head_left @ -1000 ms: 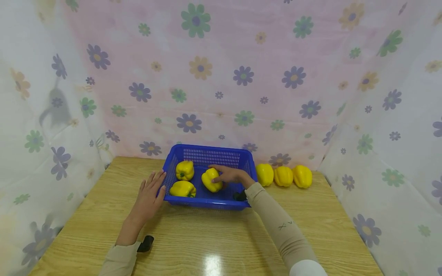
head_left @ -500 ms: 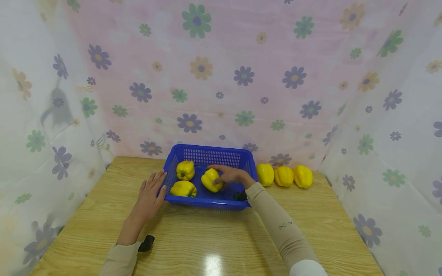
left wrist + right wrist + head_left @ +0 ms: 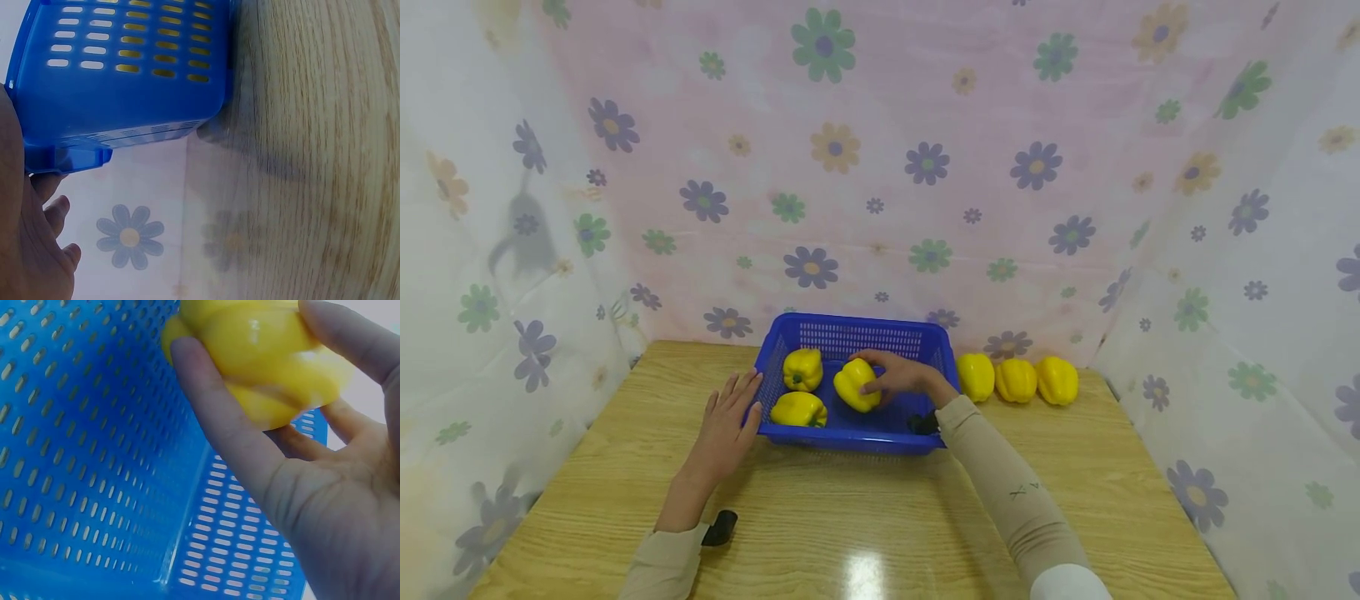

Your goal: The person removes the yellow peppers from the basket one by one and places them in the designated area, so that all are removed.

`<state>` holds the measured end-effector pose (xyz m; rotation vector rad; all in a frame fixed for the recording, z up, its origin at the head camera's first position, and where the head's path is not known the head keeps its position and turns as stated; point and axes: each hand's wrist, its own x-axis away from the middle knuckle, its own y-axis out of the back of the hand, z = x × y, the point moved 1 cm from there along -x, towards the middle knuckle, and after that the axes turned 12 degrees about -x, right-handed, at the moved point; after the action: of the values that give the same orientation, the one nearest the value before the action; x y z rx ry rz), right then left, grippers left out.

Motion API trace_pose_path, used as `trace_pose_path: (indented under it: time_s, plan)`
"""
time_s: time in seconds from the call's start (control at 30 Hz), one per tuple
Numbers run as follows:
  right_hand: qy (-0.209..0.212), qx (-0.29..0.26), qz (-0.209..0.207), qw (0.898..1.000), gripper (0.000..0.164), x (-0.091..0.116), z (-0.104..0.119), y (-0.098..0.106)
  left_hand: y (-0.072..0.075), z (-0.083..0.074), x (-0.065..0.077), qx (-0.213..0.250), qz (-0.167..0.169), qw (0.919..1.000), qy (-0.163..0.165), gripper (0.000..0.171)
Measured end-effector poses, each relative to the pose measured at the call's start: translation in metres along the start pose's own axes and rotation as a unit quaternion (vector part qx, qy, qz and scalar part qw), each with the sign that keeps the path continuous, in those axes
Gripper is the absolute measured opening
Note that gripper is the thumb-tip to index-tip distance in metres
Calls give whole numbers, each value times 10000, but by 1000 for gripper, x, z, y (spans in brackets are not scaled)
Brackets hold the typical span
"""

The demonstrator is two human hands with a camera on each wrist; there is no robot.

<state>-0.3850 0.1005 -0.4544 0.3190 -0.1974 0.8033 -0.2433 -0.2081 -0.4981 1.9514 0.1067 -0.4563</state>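
Note:
A blue perforated plastic basket (image 3: 865, 444) stands at the back of the wooden table. Inside its left part lie two yellow bell peppers, one upright (image 3: 802, 369) behind and one on its side (image 3: 798, 410) in front. My right hand (image 3: 901, 375) reaches into the basket and grips a third yellow bell pepper (image 3: 854, 386); in the right wrist view, thumb and fingers curl round that pepper (image 3: 262, 356). My left hand (image 3: 725, 427) lies with fairly straight fingers against the basket's left rim, and in the left wrist view its fingers (image 3: 56, 215) show beside the rim.
To the right of the basket, three more yellow bell peppers (image 3: 1017, 381) stand in a row on the table (image 3: 820, 533). Flower-print cloth (image 3: 880, 167) encloses the table at the back and both sides. Black wrist devices (image 3: 720, 528) sit at the cuffs.
The pepper in my right hand has risen slightly and shifted a little to the left. My left hand stays at the basket's rim.

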Motion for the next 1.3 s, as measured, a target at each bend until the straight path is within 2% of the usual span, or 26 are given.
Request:
trace_pose_path:
  time_s: [0.3,0.6,0.87,1.3]
  plan:
    - [200,-82,107,9997,67,7,6,4,1,-1,-1,-44,46,10000,18,53]
    - [149,-444,-270,9985,69,20,14,8,0,-1,-1,-120,39,9999,6,53]
    - [20,-592,-477,9971,68,36,21,8,3,-3,-1,-191,72,9998,53,53]
    - [443,-781,-639,9939,67,74,32,4,4,-2,0,-263,276,9992,88,55]
